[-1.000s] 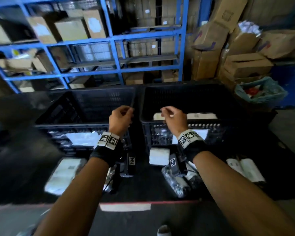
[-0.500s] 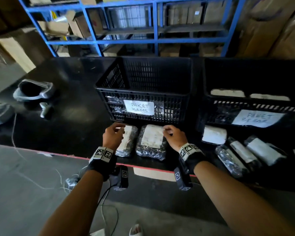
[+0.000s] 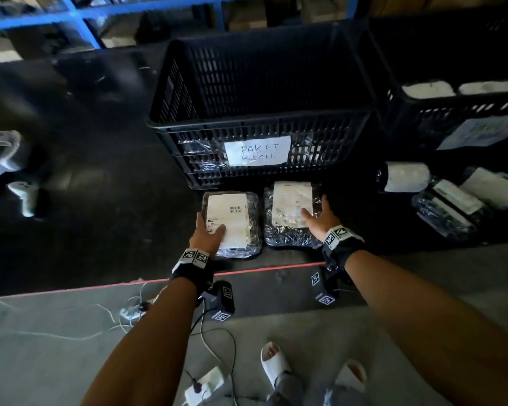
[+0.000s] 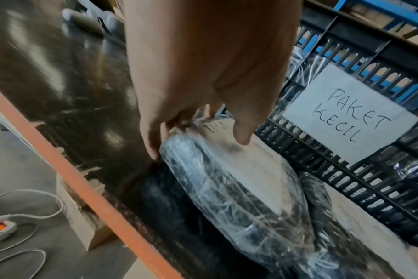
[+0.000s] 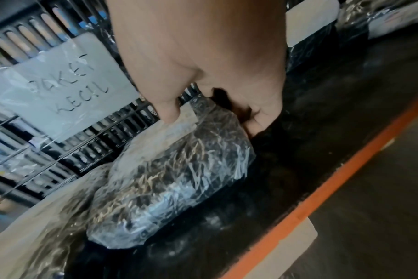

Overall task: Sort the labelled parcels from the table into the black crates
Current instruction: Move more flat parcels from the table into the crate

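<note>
My left hand (image 3: 207, 233) sits on the near-left corner of the left parcel (image 3: 232, 222), grip wide, thumb on its label. My right hand (image 3: 320, 219) clasps the near-right corner of the right parcel (image 3: 291, 213), grip spread. Half a second ago both grips were curled at the parcels' far edges. Both parcels lie on the desk (image 3: 100, 215), just before the "PAKET KECIL" crate (image 3: 258, 124) holding wrapped parcels; right crate (image 3: 452, 98) holds white ones.
</note>
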